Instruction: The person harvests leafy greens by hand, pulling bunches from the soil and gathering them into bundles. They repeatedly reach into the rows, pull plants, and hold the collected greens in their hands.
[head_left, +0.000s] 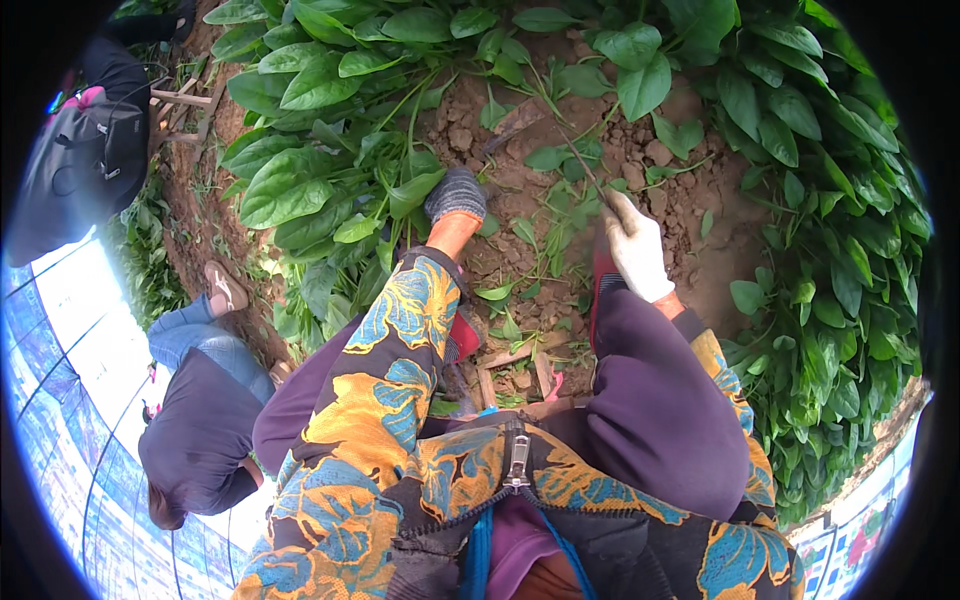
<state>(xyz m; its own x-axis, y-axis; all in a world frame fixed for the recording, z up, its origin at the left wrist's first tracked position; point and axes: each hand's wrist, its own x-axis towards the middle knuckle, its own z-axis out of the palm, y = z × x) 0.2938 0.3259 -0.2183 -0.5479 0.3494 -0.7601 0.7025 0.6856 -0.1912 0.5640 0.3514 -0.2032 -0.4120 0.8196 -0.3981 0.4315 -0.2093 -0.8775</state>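
My left hand (456, 196), in a grey knitted glove, is among the stems at the edge of a stand of leafy green plants that look like spinach (300, 180). Its fingers are turned away from view, so whether they grip any stems cannot be told. In a white glove, my right hand (636, 244) is closed around the thin shaft of a hand tool (581, 159). A flat, rusty-looking blade (517, 124) lies at the tool's far end, close over the soil. Cut or loose leaves (559, 225) are scattered on the crumbly brown soil (469, 112) between my hands.
Dense leafy plants (817, 300) stand along the right. Pieces of a wooden frame (525, 360) show between my red shoes (466, 337). On the left, a person in a dark top (202, 435) bends over; another with a dark bag (105, 142) is near a wooden stool (184, 112).
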